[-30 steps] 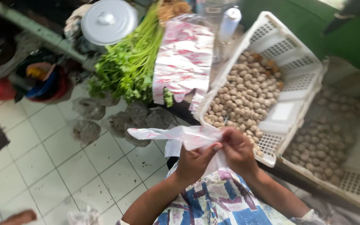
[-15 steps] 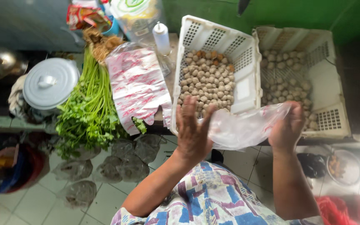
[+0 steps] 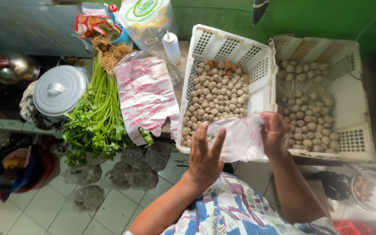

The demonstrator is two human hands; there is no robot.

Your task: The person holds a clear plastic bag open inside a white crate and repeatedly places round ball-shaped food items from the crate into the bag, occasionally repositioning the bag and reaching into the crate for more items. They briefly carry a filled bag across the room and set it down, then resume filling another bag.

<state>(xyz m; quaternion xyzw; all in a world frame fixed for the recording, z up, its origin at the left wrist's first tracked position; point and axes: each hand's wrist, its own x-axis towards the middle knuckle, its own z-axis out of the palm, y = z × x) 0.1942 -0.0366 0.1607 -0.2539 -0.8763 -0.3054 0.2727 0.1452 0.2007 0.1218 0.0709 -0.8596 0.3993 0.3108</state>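
A thin clear plastic bag (image 3: 240,138) is stretched between my two hands, just in front of a white slotted crate (image 3: 223,43) filled with several small brownish balls (image 3: 216,95). My left hand (image 3: 205,156) has its fingers spread against the bag's left side. My right hand (image 3: 275,135) pinches the bag's right edge. A second white crate (image 3: 349,135) with more of the same balls sits to the right.
A stack of red-printed plastic bags (image 3: 146,95) and a bunch of leafy greens (image 3: 94,117) lie left of the crates. A grey lidded pot (image 3: 59,91), a white squeeze bottle (image 3: 171,48) and filled clear bags (image 3: 127,172) on the tiled floor are nearby.
The view has swung so the crates sit squarely ahead. My hands have drawn the bag in closer, with the right hand now nearer the left and the bag less stretched.
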